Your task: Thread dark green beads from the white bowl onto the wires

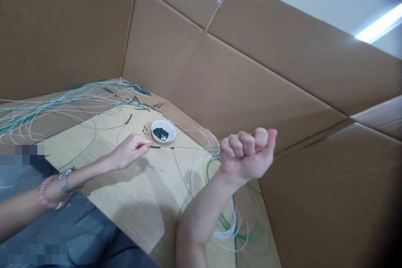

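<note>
My left hand [133,150] is closed in a pinch on one end of a thin green cord [191,148], left of the picture's middle. Dark beads [156,147] are threaded on the cord close to those fingertips, with another dark bit a little farther along. My right hand [248,153] is a raised fist, and the cord runs taut into it. Just beyond the beaded stretch stands a white bowl [172,133] holding many small dark beads [161,133]. Several loose beads [145,130] lie on the table to the bowl's left.
A long bundle of white and green cords [63,102] spreads across the left of the table [125,192]. Dark beaded pieces [141,90] lie at the back. More coiled cords [230,224] lie below my right hand. Cardboard walls [251,88] enclose the far and right sides.
</note>
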`<action>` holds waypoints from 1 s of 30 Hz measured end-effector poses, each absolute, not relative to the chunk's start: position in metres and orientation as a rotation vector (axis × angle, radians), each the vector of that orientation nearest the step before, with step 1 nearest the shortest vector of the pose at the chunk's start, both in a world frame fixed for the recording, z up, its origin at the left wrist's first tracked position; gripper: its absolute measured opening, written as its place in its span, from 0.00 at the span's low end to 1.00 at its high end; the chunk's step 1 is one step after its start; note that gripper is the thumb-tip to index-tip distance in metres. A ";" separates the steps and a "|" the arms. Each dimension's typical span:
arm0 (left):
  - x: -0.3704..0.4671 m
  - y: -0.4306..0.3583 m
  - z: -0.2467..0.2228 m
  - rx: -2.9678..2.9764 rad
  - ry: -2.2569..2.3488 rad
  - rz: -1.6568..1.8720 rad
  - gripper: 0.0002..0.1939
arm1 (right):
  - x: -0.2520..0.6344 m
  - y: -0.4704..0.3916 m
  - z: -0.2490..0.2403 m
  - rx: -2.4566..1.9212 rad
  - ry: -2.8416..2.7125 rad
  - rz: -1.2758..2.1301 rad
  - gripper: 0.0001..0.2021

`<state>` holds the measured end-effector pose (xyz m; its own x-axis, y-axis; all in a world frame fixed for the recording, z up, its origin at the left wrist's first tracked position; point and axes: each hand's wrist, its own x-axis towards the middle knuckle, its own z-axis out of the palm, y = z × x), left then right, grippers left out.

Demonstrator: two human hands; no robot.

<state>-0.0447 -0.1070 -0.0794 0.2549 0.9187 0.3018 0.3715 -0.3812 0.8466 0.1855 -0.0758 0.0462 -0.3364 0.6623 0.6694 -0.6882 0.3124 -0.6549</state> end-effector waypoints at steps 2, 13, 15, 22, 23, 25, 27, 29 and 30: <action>-0.043 -0.108 -0.080 1.893 1.191 1.070 0.18 | 0.185 -0.074 0.045 0.000 -1.370 1.360 0.24; -0.046 -0.089 -0.125 2.092 1.489 0.727 0.24 | 0.188 -0.052 0.040 -0.783 -1.370 0.803 0.20; -0.046 -0.089 -0.140 2.170 1.529 0.608 0.22 | 0.191 -0.040 0.033 -0.911 -1.380 0.666 0.17; -0.031 -0.101 -0.156 2.403 1.590 0.315 0.20 | 0.174 0.007 -0.009 -1.251 -1.704 0.608 0.12; -0.030 -0.103 -0.153 2.426 1.599 0.298 0.20 | 0.169 0.012 -0.014 -1.282 -1.767 0.635 0.12; -0.032 -0.104 -0.145 2.466 1.611 0.289 0.19 | 0.160 0.017 -0.022 -1.322 -1.876 0.706 0.12; -0.039 -0.098 -0.137 2.488 1.602 0.295 0.20 | 0.155 0.019 -0.026 -1.332 -1.960 0.787 0.14; -0.052 -0.079 -0.130 2.483 1.594 0.303 0.20 | 0.154 0.018 -0.027 -1.312 -2.016 0.865 0.14; -0.060 -0.066 -0.128 2.469 1.605 0.307 0.20 | 0.154 0.017 -0.026 -1.293 -2.032 0.899 0.14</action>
